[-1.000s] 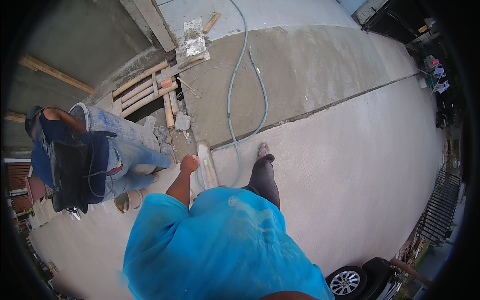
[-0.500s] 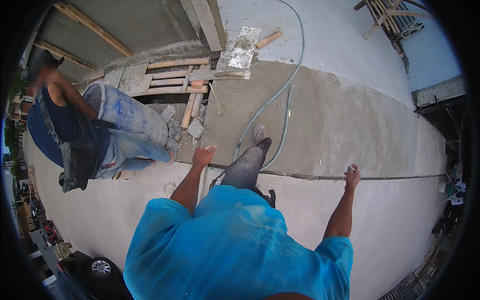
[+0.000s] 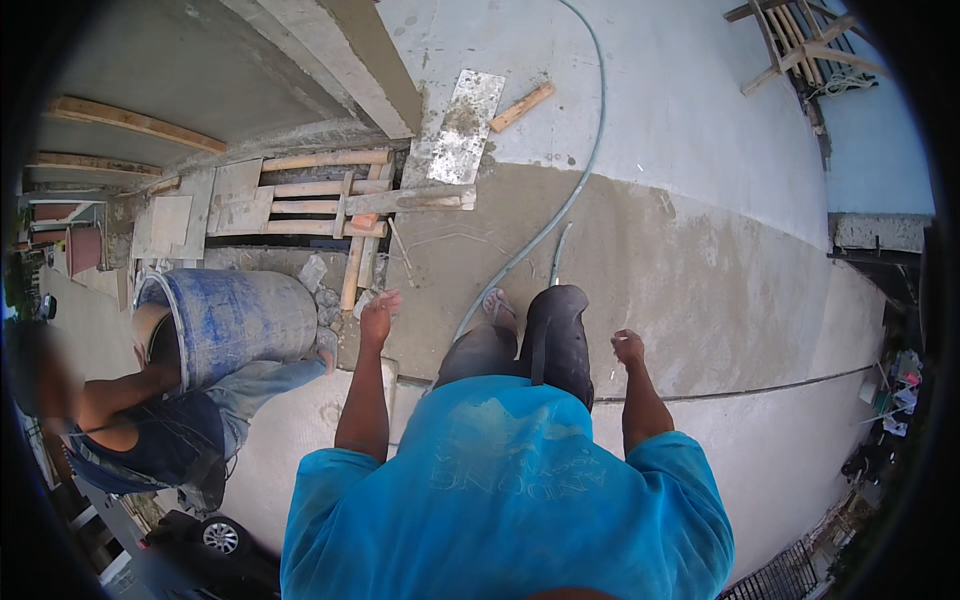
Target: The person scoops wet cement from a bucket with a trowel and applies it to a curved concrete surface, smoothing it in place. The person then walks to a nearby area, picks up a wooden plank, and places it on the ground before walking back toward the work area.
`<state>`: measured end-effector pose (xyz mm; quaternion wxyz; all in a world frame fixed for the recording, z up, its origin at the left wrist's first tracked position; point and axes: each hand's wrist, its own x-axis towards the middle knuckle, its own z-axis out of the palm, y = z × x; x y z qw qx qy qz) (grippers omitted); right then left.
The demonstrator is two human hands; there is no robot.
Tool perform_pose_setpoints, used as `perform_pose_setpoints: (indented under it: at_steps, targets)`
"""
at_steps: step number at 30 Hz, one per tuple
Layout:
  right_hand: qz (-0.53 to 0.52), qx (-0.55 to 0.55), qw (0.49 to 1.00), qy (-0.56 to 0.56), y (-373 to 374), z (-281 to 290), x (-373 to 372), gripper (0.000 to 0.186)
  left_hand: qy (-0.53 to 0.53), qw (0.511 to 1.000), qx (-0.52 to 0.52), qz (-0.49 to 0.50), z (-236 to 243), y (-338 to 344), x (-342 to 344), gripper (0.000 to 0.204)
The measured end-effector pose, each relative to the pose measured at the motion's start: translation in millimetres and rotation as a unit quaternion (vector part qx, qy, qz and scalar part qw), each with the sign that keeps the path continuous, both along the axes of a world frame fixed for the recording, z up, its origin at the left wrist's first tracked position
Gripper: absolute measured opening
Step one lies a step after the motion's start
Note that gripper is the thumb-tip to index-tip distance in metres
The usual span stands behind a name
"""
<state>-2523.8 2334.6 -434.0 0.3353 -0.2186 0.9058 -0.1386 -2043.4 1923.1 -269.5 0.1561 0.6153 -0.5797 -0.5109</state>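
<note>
Since the earlier frame the co-worker (image 3: 165, 440) has bent lower, an arm inside the drum (image 3: 260, 320), left of our left hand (image 3: 378, 312). That hand: fingers extended, loosely spread. Right hand (image 3: 628, 347) half curled; pinching or not, we cannot tell. Hose (image 3: 597, 110) lies ahead between both hands, long axis curving away rightward, free end pointing away from us. Slab edge (image 3: 740, 390) crosses just behind the right hand; wide slab stretches to its right.

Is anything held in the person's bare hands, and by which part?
Nothing is visibly held: the bare left hand and the bare right hand show no object.
</note>
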Motion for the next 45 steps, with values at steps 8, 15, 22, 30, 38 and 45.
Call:
perform_pose_setpoints:
  at_steps: [8, 15, 22, 30, 38, 45]
  targets:
    - [0.061, -0.080, 0.990, -0.102, -331.1, -17.8, -91.5, 0.025, -0.054, 0.998, -0.017, -0.002, 1.5, 5.7, -39.5, 0.018]
    - [0.346, 0.007, 0.930, -0.127, -601.8, -153.0, -82.5, 0.034, -0.281, 0.804, 0.481, 0.209, 81.2, 190.7, -39.3, 0.010]
    - [0.220, 0.081, 0.950, -0.207, -784.2, -339.3, -67.8, 0.061, -0.247, 0.680, 0.495, 0.481, 112.8, 120.4, -173.8, 0.008]
    - [-0.077, -0.006, 0.975, -0.209, -811.0, -399.5, -44.6, 0.061, -0.183, 0.651, 0.514, 0.528, 122.6, 130.1, -246.8, 0.007]
    - [-0.106, -0.135, 0.880, -0.443, -823.7, -322.1, -53.7, 0.043, -0.104, 0.684, 0.521, 0.499, 107.6, 180.7, -232.1, 0.005]
    - [-0.089, -0.131, 0.880, -0.449, -764.2, -171.7, -22.1, 0.040, -0.054, 0.727, 0.499, 0.468, 48.5, 241.3, -207.0, 0.010]
